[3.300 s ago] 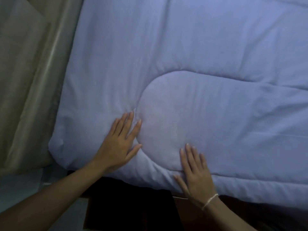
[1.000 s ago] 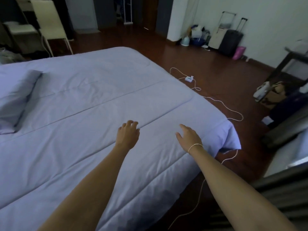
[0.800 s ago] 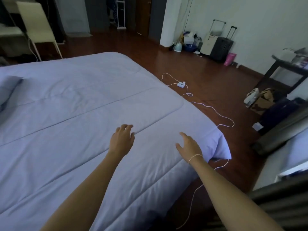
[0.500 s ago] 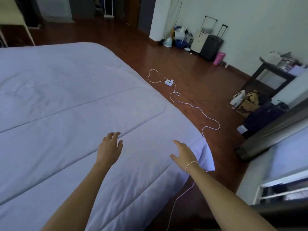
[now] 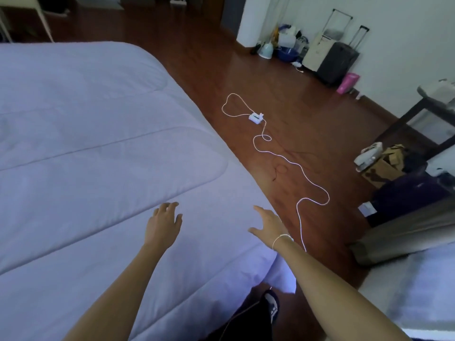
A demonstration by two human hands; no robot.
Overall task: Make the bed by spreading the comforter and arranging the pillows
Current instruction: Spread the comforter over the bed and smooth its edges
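Note:
A pale lavender comforter point(image 5: 93, 148) lies spread flat over the bed and fills the left half of the view. Its near right corner hangs over the bed's edge. My left hand point(image 5: 162, 225) is over the comforter near that corner, fingers loosely bent and holding nothing. My right hand point(image 5: 269, 223) reaches out just right of it, above the comforter's right edge, fingers spread and empty. A thin white band circles my right wrist. No pillow is in view.
A white cable point(image 5: 290, 166) with a power strip point(image 5: 256, 117) snakes across the wooden floor point(image 5: 295, 99) beside the bed. Suitcases point(image 5: 337, 60) and clutter stand at the far wall. A dark table point(image 5: 433, 107) and bags point(image 5: 384, 166) are on the right. My shoe point(image 5: 272, 305) shows below.
My view has swung from the bed's other end to this near right corner, and the pillow has left the frame. Both hands lifted off the comforter and stay stretched forward, open.

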